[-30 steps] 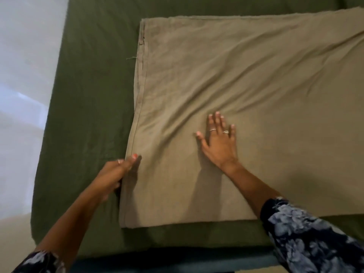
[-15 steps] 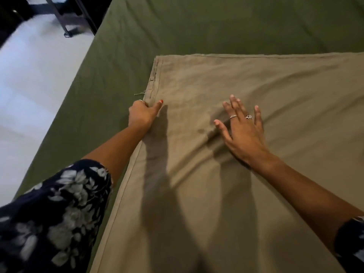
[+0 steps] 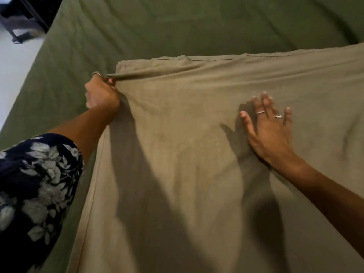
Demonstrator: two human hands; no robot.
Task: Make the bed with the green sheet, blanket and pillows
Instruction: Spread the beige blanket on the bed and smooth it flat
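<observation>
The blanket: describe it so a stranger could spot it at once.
Find the green sheet that covers the bed. The blanket is the tan cloth lying on top of it, under both hands: the left hand pinches its side edge, the right hand presses flat. Paler, with stitched hems.

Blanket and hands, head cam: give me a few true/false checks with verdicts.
1. The left hand grips the tan blanket at its left edge. True.
2. The right hand holds a pillow. False: it lies flat, fingers spread, on the blanket.
3. The blanket covers the whole green sheet. False: sheet shows beyond and left of it.
4. The right hand wears rings. True.
</observation>
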